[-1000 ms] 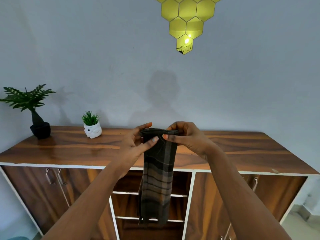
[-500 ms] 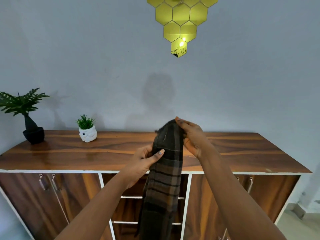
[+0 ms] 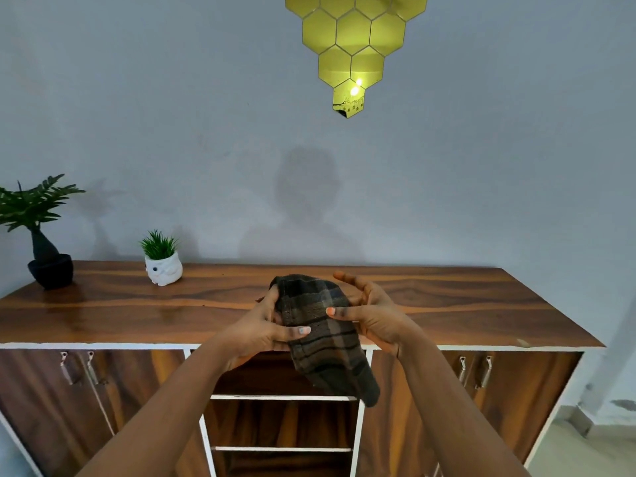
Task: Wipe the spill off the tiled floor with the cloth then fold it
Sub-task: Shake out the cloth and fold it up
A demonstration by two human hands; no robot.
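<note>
A dark brown plaid cloth [image 3: 321,333] is doubled over into a short, thick strip held in the air before the wooden sideboard [image 3: 447,304]. My left hand [image 3: 265,327] grips its left edge, thumb across the front. My right hand [image 3: 370,313] holds the right side with its thumb pressed on the cloth and the other fingers spread behind. The cloth's lower end hangs down and to the right. A small patch of tiled floor [image 3: 585,456] shows at the bottom right; no spill is visible.
On the sideboard's left stand a black pot with a leafy plant [image 3: 41,235] and a small white owl pot with a green plant [image 3: 161,261]. Open shelves [image 3: 282,421] sit below my hands. Yellow hexagonal mirrors [image 3: 351,46] hang on the wall.
The cloth hung long from both hands; its lower part has been brought up, so it is now about half as long. My hands moved lower and closer to the sideboard's front edge.
</note>
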